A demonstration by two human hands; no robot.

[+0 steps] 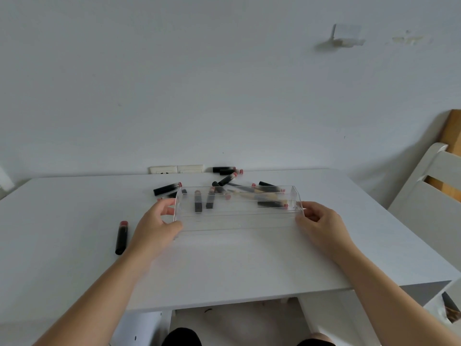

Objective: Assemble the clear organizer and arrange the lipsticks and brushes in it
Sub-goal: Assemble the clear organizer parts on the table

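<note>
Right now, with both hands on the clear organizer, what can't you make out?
Head view only:
- Items behind the clear organizer: blurred, overlapping, so lipsticks and brushes can't be counted.
- Left hand fingertips: motion-blurred, contact unclear.
- Right hand fingertips: hidden behind the organizer's end wall.
- Organizer dividers: transparent, too faint.

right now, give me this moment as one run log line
left hand grips clear plastic organizer left end | right hand grips right end | black lipstick tubes loose on white table | none visibly slotted
</note>
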